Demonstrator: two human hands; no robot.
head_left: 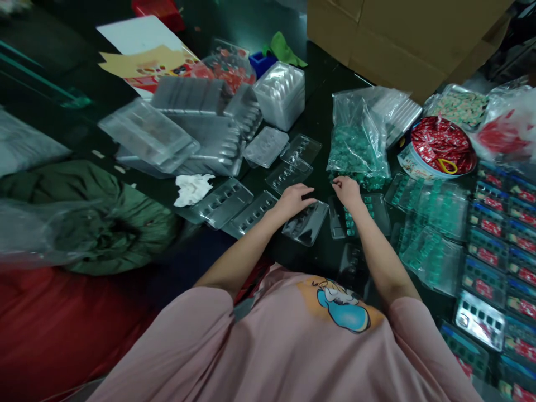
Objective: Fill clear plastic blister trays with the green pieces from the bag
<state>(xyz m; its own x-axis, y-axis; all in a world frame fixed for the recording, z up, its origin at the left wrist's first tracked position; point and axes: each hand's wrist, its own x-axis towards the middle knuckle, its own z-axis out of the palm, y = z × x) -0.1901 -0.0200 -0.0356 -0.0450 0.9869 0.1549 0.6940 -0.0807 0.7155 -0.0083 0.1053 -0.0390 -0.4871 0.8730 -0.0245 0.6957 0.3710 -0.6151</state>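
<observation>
My left hand [295,200] hovers palm down at the top edge of a clear plastic blister tray [309,226], its fingers stretched out and apart. My right hand [347,192] is curled, thumb and fingertips pinched together beside loose green pieces [371,181]. Whatever is in that pinch is too small to make out. These pieces lie at the mouth of a clear bag of green pieces [358,148]. Under my right wrist is a clear tray [380,215] with green pieces in its pockets. Other clear trays [226,202] lie to the left of my left hand.
Stacked clear plastic packages [201,134] stand at the left back. A round tub of red packets [444,148] sits right of the bag. Trays filled with green pieces [435,223] and rows of packed sets [488,229] cover the right side. A cardboard box [402,44] stands behind.
</observation>
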